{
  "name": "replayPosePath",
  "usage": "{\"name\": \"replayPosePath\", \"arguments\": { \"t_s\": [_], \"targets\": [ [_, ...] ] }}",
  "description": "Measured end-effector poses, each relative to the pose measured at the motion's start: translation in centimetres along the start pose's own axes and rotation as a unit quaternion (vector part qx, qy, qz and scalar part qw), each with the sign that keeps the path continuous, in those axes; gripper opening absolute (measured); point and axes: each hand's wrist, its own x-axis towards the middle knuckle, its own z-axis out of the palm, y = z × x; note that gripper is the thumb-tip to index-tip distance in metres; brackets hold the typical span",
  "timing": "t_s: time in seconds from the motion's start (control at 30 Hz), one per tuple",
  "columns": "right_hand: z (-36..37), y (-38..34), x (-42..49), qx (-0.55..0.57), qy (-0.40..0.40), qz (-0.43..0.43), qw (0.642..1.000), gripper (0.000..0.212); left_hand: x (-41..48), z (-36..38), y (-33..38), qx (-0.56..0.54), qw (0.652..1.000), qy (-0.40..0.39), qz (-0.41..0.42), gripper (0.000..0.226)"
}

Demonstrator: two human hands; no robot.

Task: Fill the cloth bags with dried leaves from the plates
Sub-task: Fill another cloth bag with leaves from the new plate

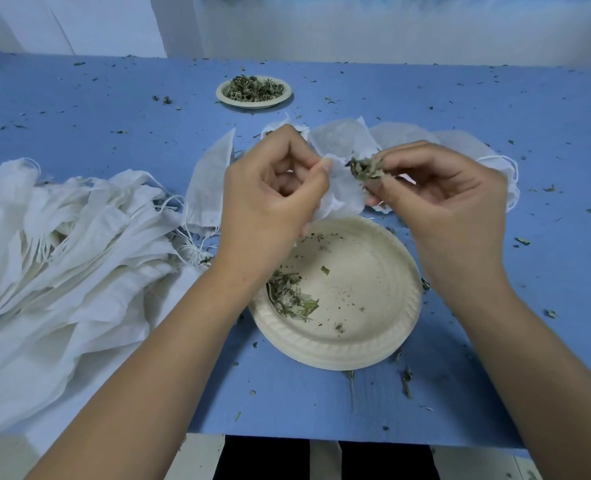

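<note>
Locate the cloth bag (339, 194), pinched at its upper edge by the curled thumb and fingers of the left hand (273, 192) and hanging above the far rim of the near plate (356, 355). Note the pinch of dried leaves (365, 168) gripped in the closed fingertips of the right hand (439, 206), touching the cloth from the right; expect a short leftward push, though the bag's mouth cannot be made out. Allow for the blue table (322, 403) strewn with crumbs, a pile of bags (62, 258) at left, flat bags (342, 136) behind the hands, and a full far plate (252, 105) beyond.
</note>
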Motion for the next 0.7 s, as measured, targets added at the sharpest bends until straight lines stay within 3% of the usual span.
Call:
{"name": "replayPosePath", "arguments": {
  "t_s": [0.07, 0.13, 0.2, 0.4, 0.47, 0.57, 0.7],
  "targets": [
    [0.5, 0.4, -0.5, -0.13, -0.023, -0.081, 0.988, 0.019, -0.4, 0.2, 0.1, -0.007, 1.0, -0.018, 0.019, 0.027],
    [0.9, 0.7, -0.9, -0.249, -0.042, -0.159, 0.954, 0.012, -0.6, 0.3, 0.0, -0.012, 0.999, -0.036, 0.029, 0.027],
    [0.9, 0.9, -0.8, -0.3, -0.04, -0.179, 0.936, 0.012, -0.7, 0.3, -0.2, -0.008, 0.999, -0.041, 0.03, 0.026],
    [0.0, 0.1, -0.3, -0.265, -0.045, -0.168, 0.948, 0.014, -0.4, 0.3, -0.2, 0.017, 1.0, -0.009, 0.025, 0.028],
    [0.4, 0.0, -0.5, -0.293, -0.047, -0.213, 0.931, 0.006, -0.4, 0.3, -0.1, 0.01, 0.999, -0.016, 0.031, 0.027],
    [1.2, 0.2, -0.6, -0.374, -0.087, -0.231, 0.894, 0.022, -0.7, 0.4, -0.1, 0.013, 0.998, -0.036, 0.042, 0.021],
    [0.6, 0.0, -0.5, -0.371, -0.122, -0.191, 0.9, 0.026, -0.5, 0.3, 0.0, 0.012, 1.0, -0.001, 0.028, 0.025]
  ]
}}
